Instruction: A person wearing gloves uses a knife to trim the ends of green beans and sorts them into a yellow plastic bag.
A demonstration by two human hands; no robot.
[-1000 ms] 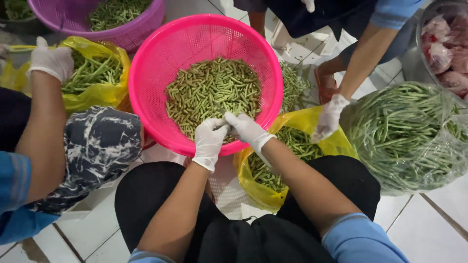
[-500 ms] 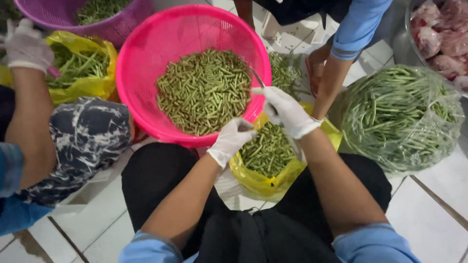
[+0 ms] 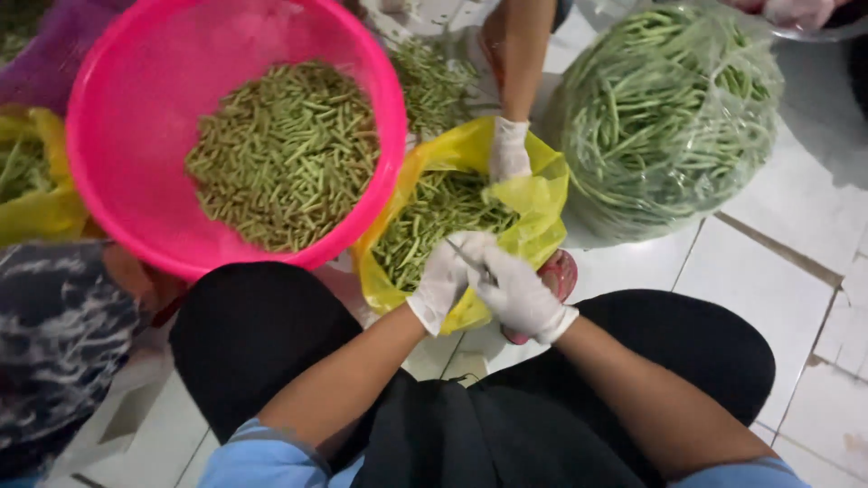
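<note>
Grip: both white-gloved hands, left hand [image 3: 445, 276] and right hand [image 3: 517, 294], pinch one thin green bean [image 3: 464, 255] at frame centre; it is best held over the yellow plastic bag [image 3: 533, 194].

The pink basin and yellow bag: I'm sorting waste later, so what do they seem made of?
The pink basin looks like rigid moulded plastic, its smooth rim slightly glossy. The yellow bag looks like thin plastic film: it crumples, folds and shines.
</note>
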